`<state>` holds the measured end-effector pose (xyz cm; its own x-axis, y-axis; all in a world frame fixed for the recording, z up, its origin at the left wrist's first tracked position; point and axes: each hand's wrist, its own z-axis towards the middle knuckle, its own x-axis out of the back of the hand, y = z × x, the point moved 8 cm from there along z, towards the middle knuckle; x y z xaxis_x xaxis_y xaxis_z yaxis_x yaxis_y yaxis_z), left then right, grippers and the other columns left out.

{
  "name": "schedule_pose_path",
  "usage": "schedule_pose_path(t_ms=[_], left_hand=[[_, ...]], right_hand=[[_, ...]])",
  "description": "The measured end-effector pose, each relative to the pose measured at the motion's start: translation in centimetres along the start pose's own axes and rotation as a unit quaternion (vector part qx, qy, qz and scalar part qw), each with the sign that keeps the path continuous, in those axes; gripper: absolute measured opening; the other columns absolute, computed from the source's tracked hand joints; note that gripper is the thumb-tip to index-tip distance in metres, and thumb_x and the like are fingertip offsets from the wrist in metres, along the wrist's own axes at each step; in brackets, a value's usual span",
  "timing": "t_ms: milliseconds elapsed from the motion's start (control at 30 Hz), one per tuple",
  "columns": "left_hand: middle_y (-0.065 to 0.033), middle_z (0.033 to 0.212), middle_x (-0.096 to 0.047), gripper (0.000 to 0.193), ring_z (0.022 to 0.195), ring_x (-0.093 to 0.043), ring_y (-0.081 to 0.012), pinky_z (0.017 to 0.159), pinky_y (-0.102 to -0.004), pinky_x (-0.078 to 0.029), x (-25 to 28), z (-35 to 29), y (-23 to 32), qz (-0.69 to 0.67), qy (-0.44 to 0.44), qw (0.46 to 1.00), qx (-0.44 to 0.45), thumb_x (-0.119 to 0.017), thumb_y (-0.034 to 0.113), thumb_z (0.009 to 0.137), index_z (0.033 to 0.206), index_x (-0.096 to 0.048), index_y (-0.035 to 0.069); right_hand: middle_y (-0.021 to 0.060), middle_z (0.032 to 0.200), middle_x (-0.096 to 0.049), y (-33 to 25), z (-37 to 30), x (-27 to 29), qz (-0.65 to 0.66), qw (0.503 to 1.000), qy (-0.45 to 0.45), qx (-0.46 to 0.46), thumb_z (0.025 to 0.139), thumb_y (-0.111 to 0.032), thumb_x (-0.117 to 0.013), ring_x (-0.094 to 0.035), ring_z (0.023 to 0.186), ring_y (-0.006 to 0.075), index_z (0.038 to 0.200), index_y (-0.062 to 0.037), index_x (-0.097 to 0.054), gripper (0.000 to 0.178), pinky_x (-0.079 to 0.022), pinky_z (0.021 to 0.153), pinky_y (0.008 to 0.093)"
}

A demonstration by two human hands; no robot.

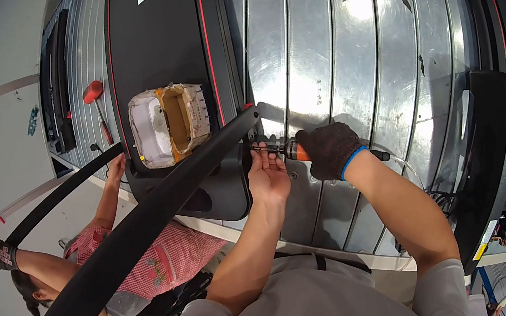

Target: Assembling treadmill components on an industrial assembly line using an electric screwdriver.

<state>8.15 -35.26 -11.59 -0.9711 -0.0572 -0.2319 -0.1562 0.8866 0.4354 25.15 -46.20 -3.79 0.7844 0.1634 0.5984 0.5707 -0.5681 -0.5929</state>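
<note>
My right hand (333, 149), in a dark glove with a blue cuff, is wrapped round an orange and black power screwdriver (295, 150). The tool lies sideways, its tip pointing left at the lower end of a black machine's side rail. My bare left hand (268, 172) is palm up there, fingertips pinched together by the tip; what they hold is too small to make out. Just above, a long black bar (160, 205) slants down to the left from a pivot joint (254, 114). It passes over the black machine deck (162, 45) with red edge lines.
A cut-open cardboard box (170, 124) with two compartments sits on the deck. Left of it lies a red-headed mallet (94, 92). A co-worker in a red checked apron (169, 257) holds another black bar (52, 210). Another black machine (492, 150) stands on the right of the slatted metal table (311, 26).
</note>
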Motion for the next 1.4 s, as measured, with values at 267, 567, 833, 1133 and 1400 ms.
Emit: schedule_pose_path(t_ms=[267, 567, 833, 1133, 1400], left_hand=[[0.0005, 0.083, -0.07, 0.031, 0.066, -0.06, -0.005, 0.059, -0.0183, -0.042, -4.1, -9.4, 8.7, 0.464, -0.116, 0.848, -0.229, -0.049, 0.025, 0.112, 0.111, -0.071, 0.003], [-0.0202, 0.093, -0.063, 0.024, 0.09, -0.061, -0.042, 0.083, -0.0488, -0.049, -12.3, -7.9, 11.8, 0.669, -0.092, 0.39, -0.626, -0.056, -0.007, 0.083, 0.105, -0.062, -0.001], [-0.0202, 0.102, -0.067, 0.025, 0.1, -0.065, -0.0418, 0.089, -0.0445, -0.052, -13.4, -6.8, 10.6, 0.672, -0.104, 0.4, -0.614, -0.055, -0.002, 0.09, 0.114, -0.063, 0.002], [-0.0212, 0.105, -0.068, 0.035, 0.094, -0.069, -0.0368, 0.083, -0.0437, -0.055, -11.1, 4.8, 9.6, 0.493, -0.136, 0.58, -0.633, -0.066, 0.013, 0.094, 0.125, -0.061, 0.0], [-0.0208, 0.113, -0.074, 0.049, 0.106, -0.071, -0.0416, 0.094, -0.0507, -0.055, -10.8, 14.6, 18.5, 0.736, -0.033, 0.479, -0.478, -0.062, 0.053, 0.096, 0.116, -0.075, 0.011]], right_hand=[[0.0177, 0.09, -0.076, 0.8, 0.9, 0.4, -0.031, 0.995, 0.071, 0.064, 0.083, -0.01, -0.066, -0.074, 0.088, 0.0388, 0.11, -0.0075, -0.066, 0.027, -0.058, 0.077, 0.0499], [0.0182, 0.088, -0.074, 0.1, 0.3, 1.5, -0.039, 0.994, 0.053, 0.087, 0.082, -0.008, -0.063, -0.074, 0.086, 0.0388, 0.112, -0.0058, -0.065, 0.03, -0.057, 0.074, 0.0509], [0.0181, 0.087, -0.074, 1.0, 2.1, 2.5, -0.086, 0.992, 0.048, 0.084, 0.083, -0.01, -0.062, -0.074, 0.086, 0.039, 0.113, -0.0064, -0.066, 0.031, -0.057, 0.074, 0.051], [0.0174, 0.104, -0.076, 6.3, -0.6, -0.2, -0.076, 0.995, 0.062, -0.035, 0.075, -0.04, -0.08, -0.074, 0.096, 0.0384, 0.126, -0.0103, -0.059, 0.062, -0.059, 0.084, 0.0511], [0.0241, 0.105, -0.074, 9.0, -17.1, -13.5, 0.138, 0.93, 0.18, -0.288, 0.076, -0.061, -0.08, -0.072, 0.1, 0.0431, 0.127, -0.0103, -0.058, 0.075, -0.057, 0.086, 0.0525]])
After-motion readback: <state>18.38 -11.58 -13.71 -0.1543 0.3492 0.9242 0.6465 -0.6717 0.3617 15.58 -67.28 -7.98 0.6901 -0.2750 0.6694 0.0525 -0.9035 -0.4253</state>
